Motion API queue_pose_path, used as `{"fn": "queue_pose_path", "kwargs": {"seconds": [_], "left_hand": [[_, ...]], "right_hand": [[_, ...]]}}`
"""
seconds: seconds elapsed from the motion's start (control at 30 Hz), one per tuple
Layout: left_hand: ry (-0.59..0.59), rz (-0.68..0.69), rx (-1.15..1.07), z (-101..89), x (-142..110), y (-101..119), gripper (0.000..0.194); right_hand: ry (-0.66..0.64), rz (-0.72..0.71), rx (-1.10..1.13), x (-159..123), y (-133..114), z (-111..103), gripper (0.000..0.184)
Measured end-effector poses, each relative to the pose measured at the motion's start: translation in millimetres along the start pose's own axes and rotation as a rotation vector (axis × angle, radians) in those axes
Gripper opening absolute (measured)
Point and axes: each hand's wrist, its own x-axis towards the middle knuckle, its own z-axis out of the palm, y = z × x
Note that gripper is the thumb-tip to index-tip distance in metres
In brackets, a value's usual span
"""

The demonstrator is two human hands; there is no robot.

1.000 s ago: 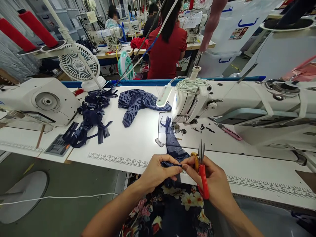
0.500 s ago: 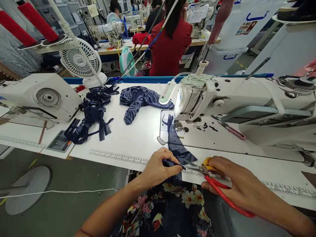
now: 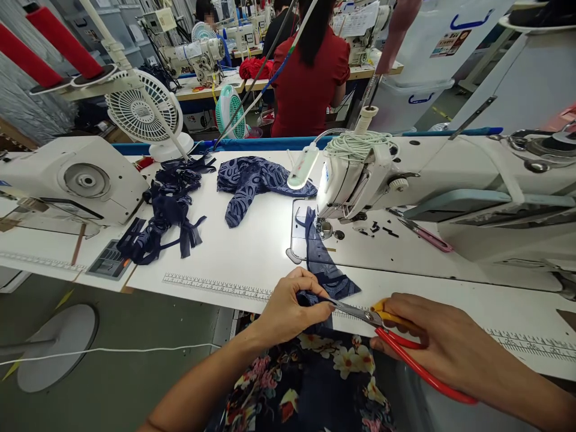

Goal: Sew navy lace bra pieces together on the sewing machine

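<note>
My left hand (image 3: 294, 306) pinches the near end of a navy patterned fabric piece (image 3: 330, 270) between thumb and fingers, just over the table's front edge. The far end of that fabric lies under the needle area of the white sewing machine (image 3: 346, 186). In my right hand (image 3: 418, 324) is a pair of scissors (image 3: 378, 318) with red and yellow handles. Their blades look closed, with the tips touching the fabric beside my left thumb. My left fingertips partly hide the cloth at that spot.
Navy fabric strips (image 3: 168, 216) lie heaped at the left, beside a folded patterned piece (image 3: 252, 180). Pink-handled snips (image 3: 423, 234) and small dark scraps rest on the machine bed. A white fan (image 3: 144, 114) stands behind; a person in red (image 3: 310, 78) sits beyond.
The scissor blades have gone from slightly apart to closed at the fabric held by my left hand. My right hand has shifted slightly right and down. The fabric stays under the machine.
</note>
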Motion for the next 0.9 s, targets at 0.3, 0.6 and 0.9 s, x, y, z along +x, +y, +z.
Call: {"fn": "queue_pose_path", "kwargs": {"seconds": [0.3, 0.6, 0.9], "left_hand": [[-0.014, 0.009, -0.018, -0.8, -1.2, -0.4, 0.004], [-0.022, 0.007, -0.005, -0.4, -1.4, -0.1, 0.004], [-0.039, 0.031, -0.008, -0.8, -0.5, -2.0, 0.003]], "right_hand": [[-0.047, 0.002, -0.007, 1.1, -1.1, 0.3, 0.023], [-0.016, -0.037, -0.026, -3.2, 0.5, -0.4, 0.029], [-0.176, 0.18, 0.03, -3.8, 3.1, -5.4, 0.042]]}}
